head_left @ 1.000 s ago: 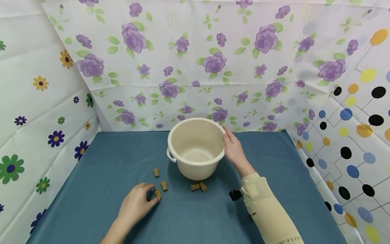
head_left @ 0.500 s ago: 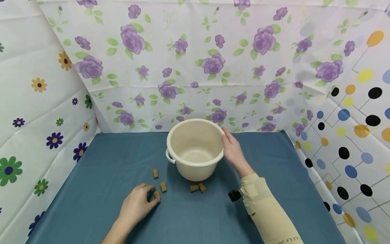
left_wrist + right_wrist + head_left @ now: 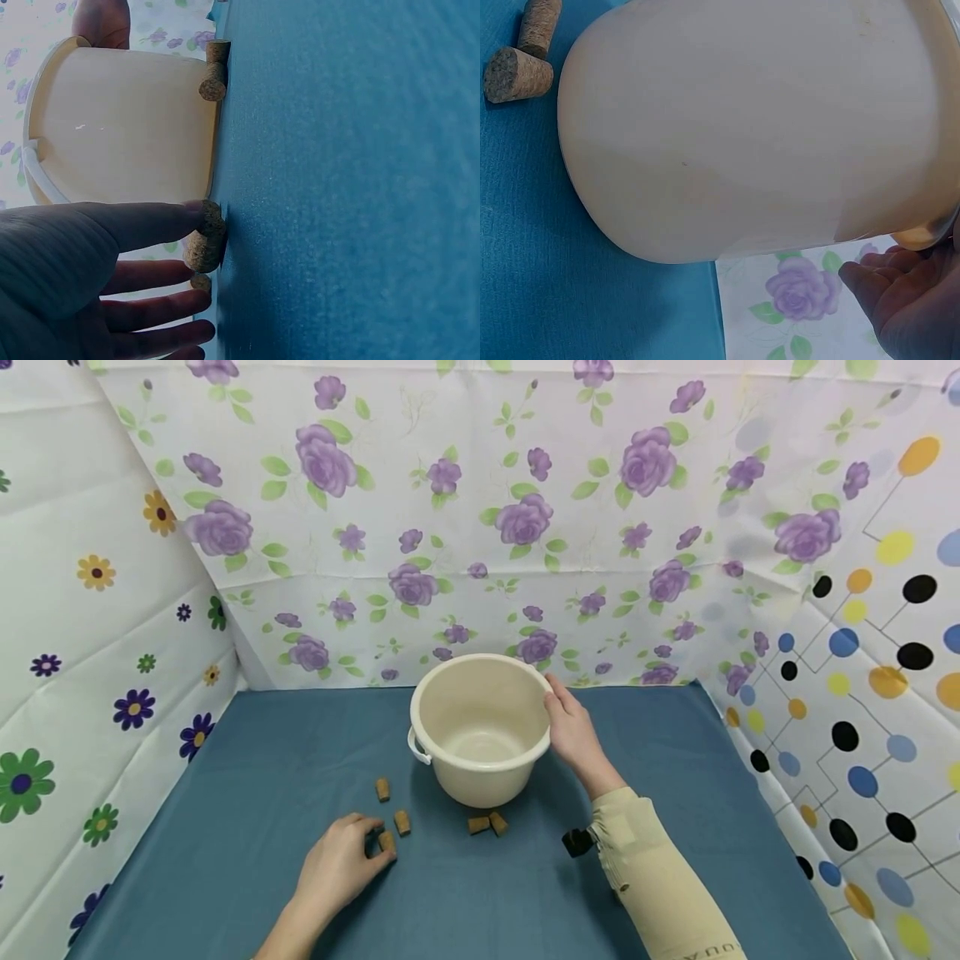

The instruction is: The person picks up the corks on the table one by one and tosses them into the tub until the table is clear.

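Observation:
My left hand (image 3: 340, 860) lies low over the table with thumb and forefinger on either side of a cork (image 3: 387, 842), pinching it where it stands on the cloth. The other fingers spread loosely in the left wrist view. Just beyond are two more corks, one near the fingertips (image 3: 402, 822) and another cork (image 3: 382, 789) farther back. A cream plastic bucket (image 3: 480, 781) stands mid-table, its mouth tipped toward me, with a white handle (image 3: 418, 747) on its left side. My right hand (image 3: 573, 731) grips the bucket's right rim; its fingers are partly hidden behind it.
Two corks (image 3: 487, 823) lie touching at the bucket's near base, also visible as corks (image 3: 519, 73) in the right wrist view. Blue cloth (image 3: 315, 735) covers the table. A flowered sheet (image 3: 450, 527) hangs behind, with patterned sheets at both sides.
The view shifts very slightly. Both hands, the bucket and the corks stay in the same places relative to one another.

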A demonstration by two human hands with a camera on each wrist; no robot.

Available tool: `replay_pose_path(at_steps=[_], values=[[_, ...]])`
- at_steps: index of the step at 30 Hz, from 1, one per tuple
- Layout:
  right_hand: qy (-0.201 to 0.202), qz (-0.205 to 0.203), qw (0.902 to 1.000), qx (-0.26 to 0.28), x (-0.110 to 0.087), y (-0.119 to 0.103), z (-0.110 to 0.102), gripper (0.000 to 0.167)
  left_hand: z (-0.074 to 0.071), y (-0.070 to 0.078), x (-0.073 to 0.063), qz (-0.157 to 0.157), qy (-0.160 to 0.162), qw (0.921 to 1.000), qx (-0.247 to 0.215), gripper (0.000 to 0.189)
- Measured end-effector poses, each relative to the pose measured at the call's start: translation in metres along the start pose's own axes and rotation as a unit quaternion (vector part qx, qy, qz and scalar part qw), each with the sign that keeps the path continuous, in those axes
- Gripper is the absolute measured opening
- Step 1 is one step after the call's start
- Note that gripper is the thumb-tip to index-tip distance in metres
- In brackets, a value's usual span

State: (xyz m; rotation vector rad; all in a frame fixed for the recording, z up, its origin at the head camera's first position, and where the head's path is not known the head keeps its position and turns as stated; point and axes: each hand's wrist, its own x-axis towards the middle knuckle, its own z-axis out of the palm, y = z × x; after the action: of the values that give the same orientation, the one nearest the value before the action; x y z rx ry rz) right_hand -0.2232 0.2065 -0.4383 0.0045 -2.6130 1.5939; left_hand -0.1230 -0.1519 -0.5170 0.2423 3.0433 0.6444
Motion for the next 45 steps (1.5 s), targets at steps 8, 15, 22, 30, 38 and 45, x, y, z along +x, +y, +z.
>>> replay_pose_path(at_steps=[8,15,22,30,38,45], values=[[0.001,0.0,1.0,-0.001,0.0,0.0014,0.0007,0.059,0.0028,-0.002,-0.0002,0.001,-0.001,1.0,-0.002,0.042],[0.0,0.005,1.0,-0.002,-0.0006,0.0007,0.0011,0.059,0.0025,-0.0028,-0.0009,0.001,0.001,1.0,-0.001,0.032],[0.0,0.009,1.0,0.001,0.0004,-0.0001,0.0007,0.059,0.0016,-0.0015,-0.0009,0.006,0.002,1.0,0.006,0.029],[-0.009,0.01,0.9999,0.007,-0.001,0.0002,0.0004,0.059,0.0025,-0.0001,-0.0041,0.01,0.015,0.9998,0.004,0.026],[-0.01,0.009,0.9999,0.006,-0.0009,0.0,0.0005,0.059,0.0019,0.0016,-0.0045,0.018,0.033,0.9993,-0.005,0.027],[-0.006,0.008,0.9999,0.003,-0.0009,-0.0011,0.0002,0.059,0.0,0.0038,-0.0043,0.02,0.045,0.9987,-0.017,0.03]])
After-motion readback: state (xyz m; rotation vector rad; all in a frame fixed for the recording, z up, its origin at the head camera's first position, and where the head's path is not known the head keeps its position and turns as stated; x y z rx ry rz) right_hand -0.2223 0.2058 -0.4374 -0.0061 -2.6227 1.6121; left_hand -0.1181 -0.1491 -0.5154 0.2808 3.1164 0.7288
